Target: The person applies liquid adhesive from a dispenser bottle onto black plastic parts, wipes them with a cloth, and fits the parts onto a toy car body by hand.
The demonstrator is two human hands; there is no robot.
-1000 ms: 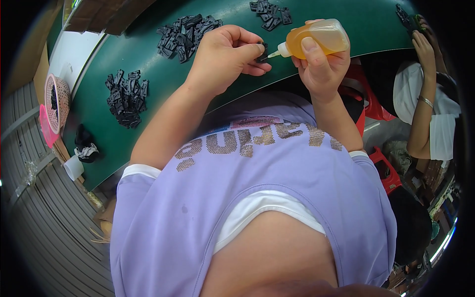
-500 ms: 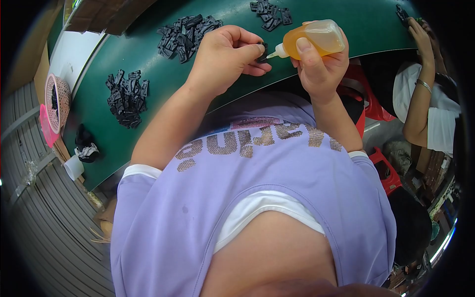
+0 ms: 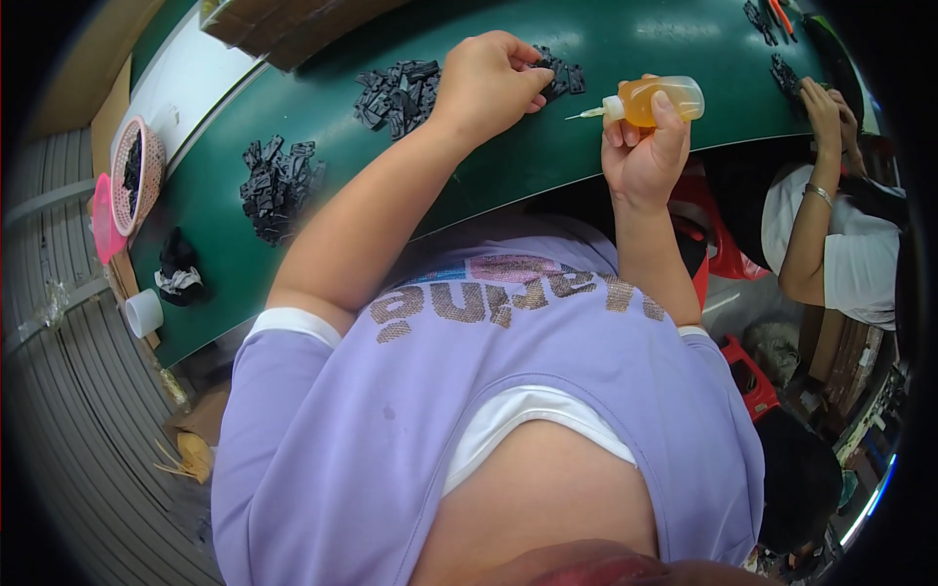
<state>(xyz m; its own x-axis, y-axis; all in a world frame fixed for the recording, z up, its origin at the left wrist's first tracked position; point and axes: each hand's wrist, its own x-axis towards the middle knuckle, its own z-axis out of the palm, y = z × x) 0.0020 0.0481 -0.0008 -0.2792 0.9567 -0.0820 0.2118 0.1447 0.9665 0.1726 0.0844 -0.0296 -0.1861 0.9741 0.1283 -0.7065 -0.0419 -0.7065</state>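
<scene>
My right hand [image 3: 645,146] is wrapped round a clear squeeze bottle [image 3: 669,99] of amber liquid, thumb on its near side. The bottle lies tilted on its side, its thin needle tip pointing left, apart from any part. My left hand [image 3: 489,86] is at the edge of a small pile of black plastic parts [image 3: 575,78]. Its fingers are curled with the thumb close to them; whether a part is between the fingertips is hidden. A bigger pile of black parts [image 3: 399,96] lies left of that hand, and another heap [image 3: 278,186] lies farther left.
The green table [image 3: 449,210] carries a pink basket [image 3: 149,176], a dark cloth bundle [image 3: 178,264] and a white cup [image 3: 144,313] at its left end. A cardboard box [image 3: 293,29] stands at the back. At right, a co-worker's hands [image 3: 829,112] are by more black parts [image 3: 784,74].
My left hand has gone from the bottle tip to the small pile, and the black part in its fingers no longer shows. The bottle has been drawn away from it. The view has shifted slightly.
</scene>
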